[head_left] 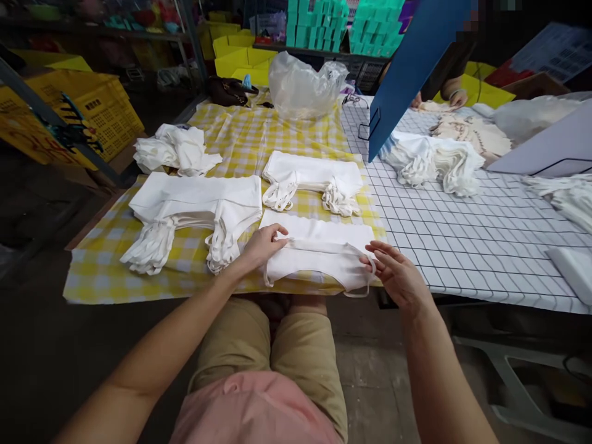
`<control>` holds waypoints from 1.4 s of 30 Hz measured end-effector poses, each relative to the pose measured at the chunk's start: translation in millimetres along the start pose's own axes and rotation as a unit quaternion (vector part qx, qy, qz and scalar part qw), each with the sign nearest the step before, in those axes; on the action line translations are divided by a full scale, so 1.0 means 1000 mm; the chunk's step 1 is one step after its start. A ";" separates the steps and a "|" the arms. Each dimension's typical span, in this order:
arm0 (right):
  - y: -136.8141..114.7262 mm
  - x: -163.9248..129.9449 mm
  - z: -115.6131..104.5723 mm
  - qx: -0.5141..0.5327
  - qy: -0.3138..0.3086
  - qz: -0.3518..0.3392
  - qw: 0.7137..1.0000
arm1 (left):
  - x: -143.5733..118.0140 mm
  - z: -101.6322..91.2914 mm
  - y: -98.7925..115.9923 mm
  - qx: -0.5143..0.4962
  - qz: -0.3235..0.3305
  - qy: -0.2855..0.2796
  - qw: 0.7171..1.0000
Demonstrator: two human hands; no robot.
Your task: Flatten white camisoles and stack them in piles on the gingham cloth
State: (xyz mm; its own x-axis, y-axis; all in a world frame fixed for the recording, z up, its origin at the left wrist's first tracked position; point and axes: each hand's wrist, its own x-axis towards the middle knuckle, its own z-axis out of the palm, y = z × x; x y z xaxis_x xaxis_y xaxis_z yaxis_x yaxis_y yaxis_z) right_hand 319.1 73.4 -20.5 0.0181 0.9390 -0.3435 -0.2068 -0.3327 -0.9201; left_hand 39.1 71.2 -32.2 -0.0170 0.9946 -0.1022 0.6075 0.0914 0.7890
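Note:
A white strappy top, seemingly a camisole, lies spread at the table's front edge, its straps toward me. My left hand is at its left side, thumb and forefinger closed on a fold of the cloth. At the right side, my right hand has its fingers apart, with a thin strap looping by the fingertips. Left of these is a thick stack of white tops with bunched straps. Behind the spread top sits a smaller stack. A crumpled white heap lies farther back on the left.
A yellow checked cloth covers my side of the table. A blue panel stands beside a grid-patterned cloth bearing more white garments. Another person's hand works behind it. A clear plastic bag stands at the back.

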 end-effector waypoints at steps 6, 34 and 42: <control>0.012 -0.037 -0.024 -0.056 0.016 0.019 0.998 | -0.041 -0.011 0.000 -0.148 -0.003 -0.043 0.988; -0.003 -0.089 -0.051 -0.341 -0.096 -0.006 0.935 | -0.109 -0.041 0.021 -0.064 -0.035 -0.214 0.974; -0.013 0.006 -0.043 -0.486 0.061 -0.100 0.866 | -0.024 -0.037 0.018 0.243 -0.033 -0.036 0.969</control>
State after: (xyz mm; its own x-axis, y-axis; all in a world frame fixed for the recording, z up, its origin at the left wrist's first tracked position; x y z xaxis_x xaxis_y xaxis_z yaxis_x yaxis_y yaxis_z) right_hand 363.9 79.5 -18.5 0.0734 0.9898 -0.1219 0.7328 -0.1365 -0.6666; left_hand 20.5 51.0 6.9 -0.0240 0.9799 -0.1979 0.9094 0.1036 0.4028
